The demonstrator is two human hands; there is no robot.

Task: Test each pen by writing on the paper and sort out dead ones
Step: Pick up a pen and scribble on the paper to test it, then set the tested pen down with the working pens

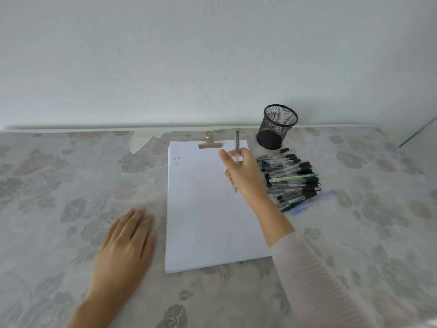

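A stack of white paper (pixel 208 214) lies on the table, held at its top by a gold clip (pixel 210 143). Two small scribbles sit near its top left corner. My right hand (pixel 246 176) hovers over the paper's right side and grips a grey pen (pixel 237 140), which stands nearly upright with its tip just above the sheet. A pile of several pens (pixel 292 179) with black caps, one of them green, lies right of the paper. My left hand (pixel 127 242) rests flat on the table, left of the paper.
A black mesh pen cup (pixel 276 126) stands tilted behind the pile, near the wall. A clear zip bag with a blue edge (pixel 312 202) lies under the pile's near end. A floral cloth (pixel 71 185) covers the table.
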